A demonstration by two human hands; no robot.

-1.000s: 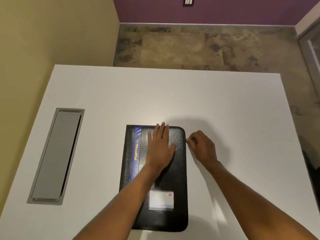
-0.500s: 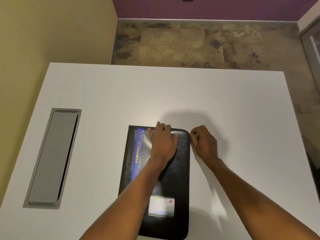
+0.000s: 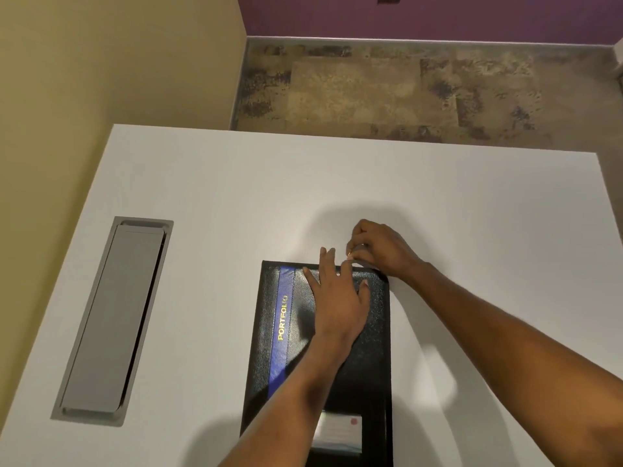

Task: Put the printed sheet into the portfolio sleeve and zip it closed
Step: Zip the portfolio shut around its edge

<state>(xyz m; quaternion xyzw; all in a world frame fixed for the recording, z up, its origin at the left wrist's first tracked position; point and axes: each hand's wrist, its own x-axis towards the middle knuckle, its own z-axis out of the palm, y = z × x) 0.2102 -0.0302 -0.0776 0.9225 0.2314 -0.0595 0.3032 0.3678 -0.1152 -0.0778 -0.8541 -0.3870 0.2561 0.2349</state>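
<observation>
A black portfolio [image 3: 371,348] with a blue stripe and gold "PORTFOLIO" lettering lies closed on the white table [image 3: 236,197], near the front edge. My left hand [image 3: 337,298] lies flat on its cover, fingers spread, pressing it down. My right hand [image 3: 377,247] sits at the portfolio's far edge, fingers pinched on the small zipper pull there. The printed sheet is not visible. A clear card pocket [image 3: 340,429] with a white card is on the cover's near end.
A grey cable hatch [image 3: 111,318] is set into the table at the left. A yellow wall runs along the left, and stone floor lies beyond the table's far edge.
My right hand has moved from the portfolio's right side, round the far right corner, onto the far edge, still pinching the zipper pull. My left hand has stayed flat on the cover.
</observation>
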